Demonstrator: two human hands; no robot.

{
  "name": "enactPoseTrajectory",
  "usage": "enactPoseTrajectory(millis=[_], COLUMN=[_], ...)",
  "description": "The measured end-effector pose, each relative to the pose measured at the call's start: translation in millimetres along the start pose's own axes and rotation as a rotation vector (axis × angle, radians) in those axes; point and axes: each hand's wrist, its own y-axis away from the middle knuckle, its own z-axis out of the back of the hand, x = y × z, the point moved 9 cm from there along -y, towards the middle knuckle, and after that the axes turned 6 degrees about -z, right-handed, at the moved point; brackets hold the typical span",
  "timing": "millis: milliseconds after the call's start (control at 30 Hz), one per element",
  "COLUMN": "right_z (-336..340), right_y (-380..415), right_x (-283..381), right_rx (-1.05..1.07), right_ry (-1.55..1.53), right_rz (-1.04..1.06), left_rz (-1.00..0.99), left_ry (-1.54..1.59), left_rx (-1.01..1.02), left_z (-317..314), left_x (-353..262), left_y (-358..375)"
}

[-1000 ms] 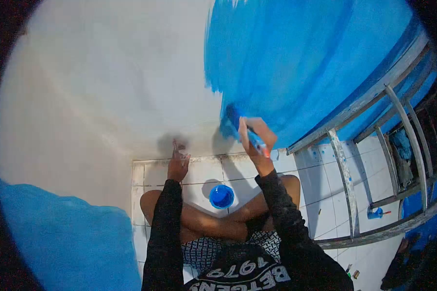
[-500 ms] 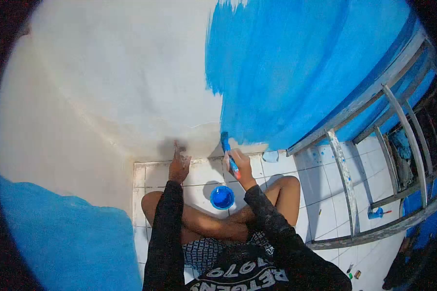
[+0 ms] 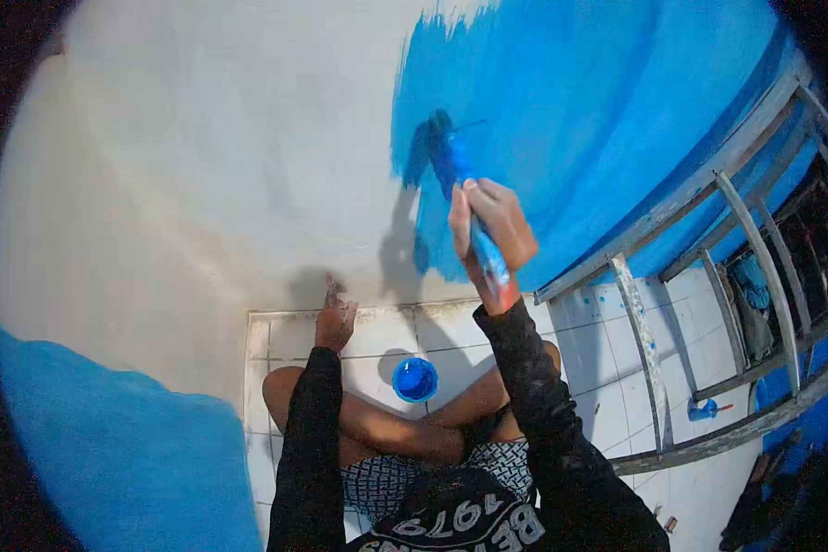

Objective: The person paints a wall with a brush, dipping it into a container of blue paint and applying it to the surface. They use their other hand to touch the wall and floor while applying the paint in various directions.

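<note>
Head camera shows me the right hand [image 3: 494, 225] grasping 1 brush [image 3: 454, 161] at the blue-painted wall [image 3: 580, 120], while the left hand's [image 3: 336, 324] grip I cannot tell.

A paint-spotted ladder [image 3: 653, 368] stands on white floor tiles [image 3: 607, 354]. Seen between its rungs are bunched cloths [image 3: 753, 308]; below its lower rail in view lie a small brownish object [image 3: 671, 524] and, farther right, something dark [image 3: 754, 506], unclear.
</note>
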Motion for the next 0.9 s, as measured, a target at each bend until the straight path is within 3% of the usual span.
enactPoseTrajectory(millis=[133, 267, 300, 367, 467, 533, 667, 733, 767, 833, 900], right_z=[-8, -20, -15, -25, -26, -20, -9, 4, -3, 7, -9], right_y=[35, 130, 164, 230, 241, 220, 143, 101, 81, 49, 57], right_x=[-14, -35, -42, -68, -61, -50, -26, -9, -4, 11, -2], right_rx=[-0.078, 0.241, 0.240, 0.534, 0.660, 0.587, 0.479, 0.254, 0.263, 0.012, 0.052], right_ry=[0.049, 0.062, 0.062, -0.010, -0.002, -0.051, -0.034, -0.027, -0.029, 0.048, 0.062], right_rz=[0.041, -0.220, -0.221, -0.416, -0.503, -0.455, -0.319, -0.178, -0.185, -0.099, -0.084], left_rz=[-0.058, 0.065, 0.090, 0.044, -0.049, -0.096, -0.006, 0.041, 0.064, 0.099, 0.136], left_ry=[-0.040, 0.064, 0.063, 0.054, 0.024, 0.007, -0.035, -0.001, 0.034, 0.070, 0.014], left_rx=[-0.072, 0.072, 0.100, 0.079, 0.017, -0.027, 0.009, 0.037, 0.026, 0.022, 0.090], left_z=[5, 1, 0, -9, -2, 10, 1, -6, -6, -1, 0], left_x=[-7, -5, -3, 8, -3, -18, -7, 3, 4, 1, -4], left_y=[-1, -1, 0, 4, 1, -3, 0, 1, -1, -2, -1])
